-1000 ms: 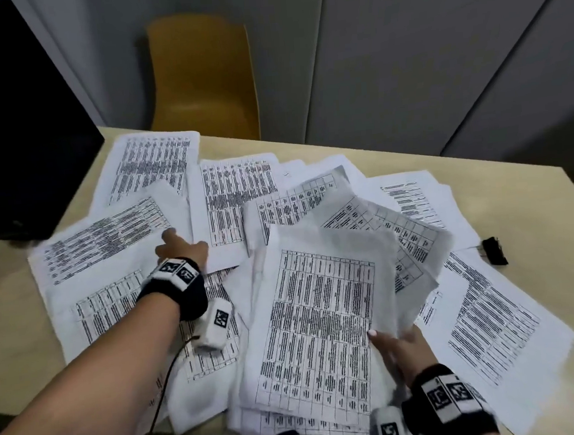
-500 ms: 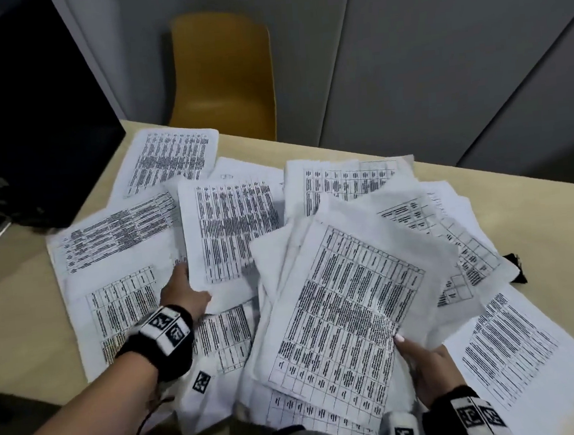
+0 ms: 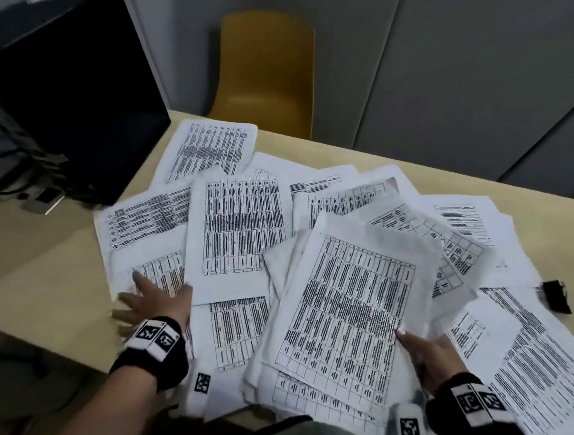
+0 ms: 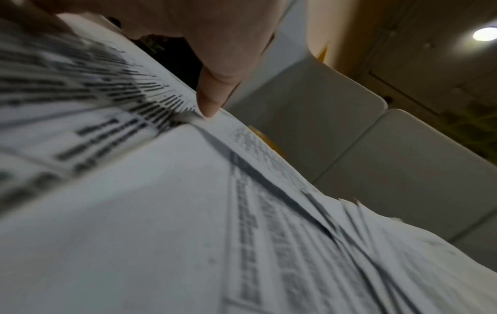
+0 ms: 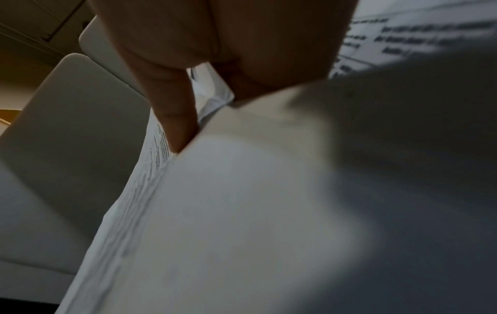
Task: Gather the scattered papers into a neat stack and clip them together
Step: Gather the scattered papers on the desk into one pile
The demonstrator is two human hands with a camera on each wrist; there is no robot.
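White printed table sheets [image 3: 241,227] overlap unevenly; right hand [image 3: 430,357] pinches a bundle [image 3: 345,315], left hand [image 3: 155,303] presses flat. Only the head view shows the black binder clip [image 3: 556,295].

White papers [image 3: 241,221] printed with dense black tables lie fanned and overlapping, most of them flat, spreading from under the left hand [image 3: 155,303] across to beyond the right hand [image 3: 430,353]. Between the hands, a loose, uneven bundle [image 3: 347,308] tilts up, its near right edge held by the right hand. A black binder clip [image 3: 555,295] lies just past the right hand, beside the sheets.
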